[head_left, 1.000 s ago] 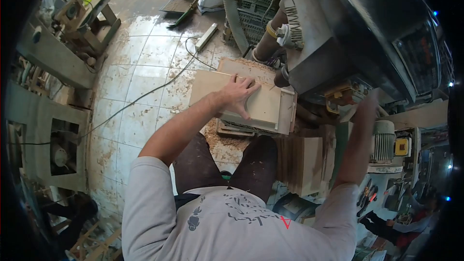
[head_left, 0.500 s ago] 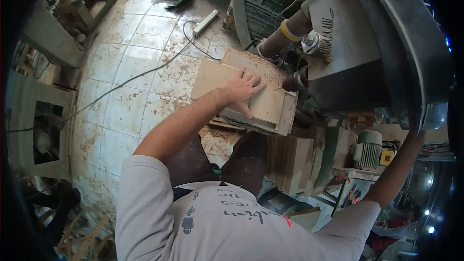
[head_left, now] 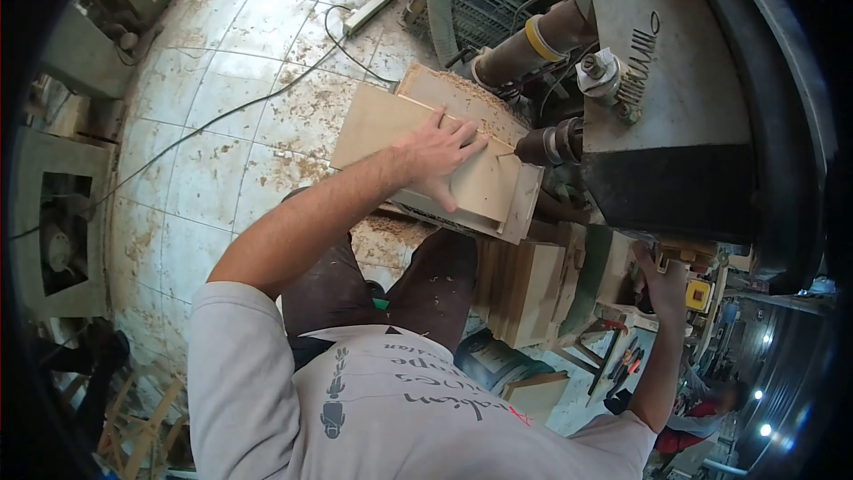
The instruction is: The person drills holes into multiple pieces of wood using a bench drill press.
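My left hand point(head_left: 440, 156) lies spread and flat on a pale wooden board point(head_left: 373, 120), fingers pointing toward the drill chuck. The board rests on the sawdust-covered table point(head_left: 462, 98) of a drill press. Close over its right part is the chuck point(head_left: 551, 144), with a thin bit point(head_left: 506, 156) pointing at the board. My right hand point(head_left: 659, 280) is raised at the right, beneath the dark machine head point(head_left: 666, 187) and beside small wooden pieces point(head_left: 689, 253). Its fingers are partly hidden there.
A coil spring point(head_left: 641, 58) and bolt sit on the machine body. Stacked wooden blocks point(head_left: 524, 293) stand below the table. A cable point(head_left: 240, 107) crosses the tiled floor point(head_left: 213, 160), strewn with shavings, to a power strip point(head_left: 369, 11). Another person point(head_left: 702, 404) is at far right.
My right hand has come down and inward from the large dark curved part at the right to beneath the machine head. My left hand stays flat on the board. The view has shifted slightly.
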Motion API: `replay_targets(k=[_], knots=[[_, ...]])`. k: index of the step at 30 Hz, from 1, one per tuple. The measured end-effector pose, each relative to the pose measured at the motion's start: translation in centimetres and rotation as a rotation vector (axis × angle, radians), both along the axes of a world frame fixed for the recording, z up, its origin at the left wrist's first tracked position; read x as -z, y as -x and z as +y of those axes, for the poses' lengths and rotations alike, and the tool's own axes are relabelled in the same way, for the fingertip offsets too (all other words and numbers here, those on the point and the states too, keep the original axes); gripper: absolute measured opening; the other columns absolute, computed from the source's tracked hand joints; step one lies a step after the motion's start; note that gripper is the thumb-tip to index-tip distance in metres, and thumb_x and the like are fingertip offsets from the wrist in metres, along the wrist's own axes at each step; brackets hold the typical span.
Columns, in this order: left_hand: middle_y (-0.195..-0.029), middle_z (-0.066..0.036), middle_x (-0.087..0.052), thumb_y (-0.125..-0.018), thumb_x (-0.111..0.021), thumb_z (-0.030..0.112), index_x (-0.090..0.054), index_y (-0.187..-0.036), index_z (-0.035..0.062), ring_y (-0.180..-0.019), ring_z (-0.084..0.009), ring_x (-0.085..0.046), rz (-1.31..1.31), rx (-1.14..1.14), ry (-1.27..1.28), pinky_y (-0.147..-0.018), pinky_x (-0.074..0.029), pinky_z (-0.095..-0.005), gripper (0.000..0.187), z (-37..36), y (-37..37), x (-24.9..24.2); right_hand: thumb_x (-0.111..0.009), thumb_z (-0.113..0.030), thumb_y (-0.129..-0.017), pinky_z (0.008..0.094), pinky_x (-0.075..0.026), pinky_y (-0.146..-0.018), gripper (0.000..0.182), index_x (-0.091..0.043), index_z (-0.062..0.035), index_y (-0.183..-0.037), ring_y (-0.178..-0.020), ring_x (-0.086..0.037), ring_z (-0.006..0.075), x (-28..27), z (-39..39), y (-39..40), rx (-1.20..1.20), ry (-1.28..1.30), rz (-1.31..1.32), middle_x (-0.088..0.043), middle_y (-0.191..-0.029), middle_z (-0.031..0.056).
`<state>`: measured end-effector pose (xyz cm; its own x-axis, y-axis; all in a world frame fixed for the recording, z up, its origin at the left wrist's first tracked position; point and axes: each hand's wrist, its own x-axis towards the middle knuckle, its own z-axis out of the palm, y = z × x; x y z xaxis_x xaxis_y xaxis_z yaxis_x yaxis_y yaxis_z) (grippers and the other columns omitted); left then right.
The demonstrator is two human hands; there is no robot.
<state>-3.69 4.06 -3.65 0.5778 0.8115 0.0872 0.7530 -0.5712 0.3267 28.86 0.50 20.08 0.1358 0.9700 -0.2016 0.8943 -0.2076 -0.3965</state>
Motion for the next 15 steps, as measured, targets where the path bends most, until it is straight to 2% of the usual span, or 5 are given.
replay_targets(k=[3, 9, 10, 13, 15], knots=[[-0.138, -0.024, -0.035, -0.053, -0.073, 0.059, -0.029, -0.143, 0.0026, -0.133, -0.035, -0.032, -0.003, -0.006, -0.031, -0.111, -0.014, -0.0601, 0.115, 0.0, -0.1, 0.2, -0.066, -0.041, -0.086, 0.0267, -0.039, -0.05, 0.04, -0.055, -0.0028, -0.091, -0.049, -0.047, 0.0093, 2.9, -0.3, -0.2, -0.05, -0.096, 0.022, -0.05, -0.059, 0.001], [-0.138, -0.025, -0.035, -0.052, -0.073, 0.06, -0.028, -0.143, 0.0027, -0.133, -0.0348, -0.032, -0.002, -0.004, -0.008, -0.111, -0.014, -0.0604, 0.116, 0.0, 0.0, 0.1, -0.061, -0.033, -0.091, 0.0286, -0.039, -0.046, 0.032, -0.055, -0.0015, -0.089, -0.048, -0.051, 0.0118, 11.0, 2.0, -1.9, 0.031, -0.177, 0.025, -0.053, -0.06, 0.0037], [-0.138, -0.025, -0.035, -0.052, -0.073, 0.06, -0.028, -0.143, 0.0027, -0.133, -0.0348, -0.032, -0.002, -0.008, -0.005, -0.111, -0.014, -0.0604, 0.116, 0.0, -0.1, 0.1, -0.059, -0.03, -0.093, 0.0294, -0.039, -0.045, 0.029, -0.056, -0.0013, -0.087, -0.049, -0.05, 0.0118, 13.0, 2.8, -2.4, -0.172, -0.425, 0.024, -0.053, -0.061, 0.0037], [-0.139, -0.024, -0.035, -0.052, -0.073, 0.06, -0.028, -0.144, 0.0028, -0.133, -0.0347, -0.032, 0.011, -0.01, -0.009, -0.111, -0.014, -0.0605, 0.117, -0.1, -0.1, 0.1, -0.054, -0.022, -0.096, 0.032, -0.04, -0.049, 0.026, -0.055, -0.0017, -0.079, -0.052, -0.051, 0.0123, 17.5, 4.9, -3.2, -0.473, -0.725, -0.056, -0.052, -0.061, 0.003], [-0.139, -0.023, -0.035, -0.052, -0.074, 0.06, -0.027, -0.144, 0.003, -0.134, -0.0344, -0.032, -0.004, -0.004, 0.002, -0.111, -0.013, -0.0604, 0.118, -0.1, 0.0, -0.1, -0.053, -0.021, -0.096, 0.0326, -0.041, -0.052, 0.026, -0.053, -0.003, -0.078, -0.054, -0.051, 0.0126, 21.4, 7.2, -5.1, -0.475, -0.81, -0.09, -0.051, -0.062, 0.0027]])
